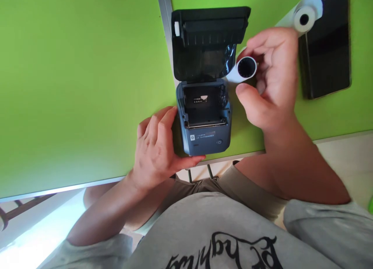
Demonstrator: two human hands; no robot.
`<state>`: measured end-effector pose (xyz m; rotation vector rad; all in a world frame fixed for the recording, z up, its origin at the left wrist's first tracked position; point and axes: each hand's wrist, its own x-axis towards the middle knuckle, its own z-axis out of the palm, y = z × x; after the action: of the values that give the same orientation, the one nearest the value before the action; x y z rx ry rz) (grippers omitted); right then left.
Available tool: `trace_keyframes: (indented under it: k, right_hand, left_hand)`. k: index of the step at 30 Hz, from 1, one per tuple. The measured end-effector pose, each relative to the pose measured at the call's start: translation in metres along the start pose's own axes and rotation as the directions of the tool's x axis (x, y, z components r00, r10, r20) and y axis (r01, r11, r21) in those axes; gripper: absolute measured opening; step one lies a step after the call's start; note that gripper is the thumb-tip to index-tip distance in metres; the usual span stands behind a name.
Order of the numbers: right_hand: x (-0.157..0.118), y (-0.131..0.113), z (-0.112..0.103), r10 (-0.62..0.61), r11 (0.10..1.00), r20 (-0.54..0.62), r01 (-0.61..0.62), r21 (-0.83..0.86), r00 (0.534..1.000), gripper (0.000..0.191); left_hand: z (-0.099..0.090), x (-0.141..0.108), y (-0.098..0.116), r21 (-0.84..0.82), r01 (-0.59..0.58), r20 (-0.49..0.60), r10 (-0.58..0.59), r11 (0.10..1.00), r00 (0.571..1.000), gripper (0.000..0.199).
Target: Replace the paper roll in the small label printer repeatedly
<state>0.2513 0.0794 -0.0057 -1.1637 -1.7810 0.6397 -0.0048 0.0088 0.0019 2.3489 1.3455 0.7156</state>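
Observation:
A dark blue label printer (204, 139) stands near the table's front edge with its black lid (211, 32) tipped back and its paper bay exposed. My left hand (157, 144) is wrapped round the printer's left side and front corner, thumb along the front. Just right of the lid, my right hand (274, 75) grips a small white paper roll (233, 75) between thumb and fingers. The roll's dark hollow core faces up toward me. Part of the roll is hidden behind the fingers and the lid.
Beyond my right hand, another white paper roll (313, 20) with a loose strip lies against a black phone-like slab (329, 47). The green table (87, 86) has a grey seam (166, 13) running behind the printer and a pale front edge (72, 187).

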Motion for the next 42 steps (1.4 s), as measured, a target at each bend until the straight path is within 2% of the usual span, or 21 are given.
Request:
trace_keyframes:
  k: [5, 8, 10, 15, 18, 20, 23, 25, 27, 31, 34, 38, 42]
  right_hand:
    - [-0.0011, 0.0004, -0.0009, 0.008, 0.999, -0.076, -0.011, -0.041, 0.997, 0.044]
    - [-0.0007, 0.0017, -0.0018, -0.012, 1.000, -0.041, 0.013, 0.017, 0.999, 0.046]
    - [-0.0001, 0.0008, -0.0020, -0.007, 1.000, -0.022, 0.007, -0.001, 1.000, 0.041]
    - [-0.0012, -0.0021, -0.0007, 0.041, 0.999, -0.092, -0.041, 0.003, 0.995, 0.037]
    - [-0.0023, -0.0015, -0.0006, 0.071, 0.997, -0.058, -0.069, 0.035, 0.996, 0.036]
    - [-0.0019, -0.0015, -0.0014, 0.041, 0.999, -0.025, -0.041, -0.021, 0.999, 0.036]
    - [0.0003, -0.0028, -0.0039, -0.039, 0.980, -0.046, 0.029, -0.195, 0.998, 0.029]
    - [0.0015, -0.0038, -0.0057, -0.044, 0.961, -0.053, 0.028, -0.275, 0.998, 0.020]
    - [0.0015, -0.0044, -0.0065, -0.031, 0.958, -0.047, 0.016, -0.286, 0.998, 0.014]
    - [-0.0016, -0.0046, -0.0049, 0.007, 0.992, -0.061, -0.015, -0.128, 0.998, 0.033]
    - [-0.0037, -0.0051, -0.0035, 0.073, 0.996, -0.051, -0.076, -0.041, 0.996, 0.033]
    - [-0.0033, -0.0053, -0.0040, 0.072, 0.993, -0.024, -0.074, -0.090, 0.997, 0.029]
    - [-0.0013, -0.0035, -0.0055, -0.013, 0.981, 0.013, 0.015, -0.193, 1.000, 0.032]
  left_hand:
    - [0.0005, 0.0000, 0.0007, 0.049, -0.001, -0.002, 0.001, 0.999, 1.000, 0.099]
    - [-0.0002, 0.0002, 0.0015, 0.066, 0.010, 0.035, -0.012, 0.998, 0.999, 0.103]
    - [-0.0009, 0.0002, 0.0016, 0.063, 0.010, 0.050, -0.013, 0.998, 0.999, 0.105]
    - [-0.0009, 0.0001, 0.0011, 0.038, -0.002, 0.028, 0.001, 0.999, 1.000, 0.103]
    - [-0.0003, 0.0004, 0.0005, 0.044, -0.015, 0.019, 0.015, 0.999, 1.000, 0.100]
    - [-0.0001, 0.0005, 0.0001, 0.053, -0.020, 0.016, 0.019, 0.998, 1.000, 0.100]
    - [-0.0002, 0.0006, 0.0000, 0.060, -0.020, 0.029, 0.018, 0.998, 0.999, 0.102]
    - [-0.0004, 0.0005, 0.0003, 0.058, -0.017, 0.031, 0.015, 0.998, 0.999, 0.103]
    - [-0.0004, 0.0005, 0.0006, 0.050, -0.014, 0.027, 0.013, 0.999, 1.000, 0.101]
    - [0.0004, 0.0005, 0.0006, 0.037, -0.018, 0.010, 0.018, 0.999, 1.000, 0.099]
    - [0.0008, 0.0004, -0.0002, 0.049, -0.033, 0.005, 0.032, 0.998, 0.999, 0.101]
    - [0.0003, 0.0006, -0.0001, 0.065, -0.030, 0.013, 0.030, 0.997, 0.999, 0.103]
    - [0.0003, 0.0005, 0.0008, 0.071, -0.025, 0.009, 0.024, 0.997, 1.000, 0.099]
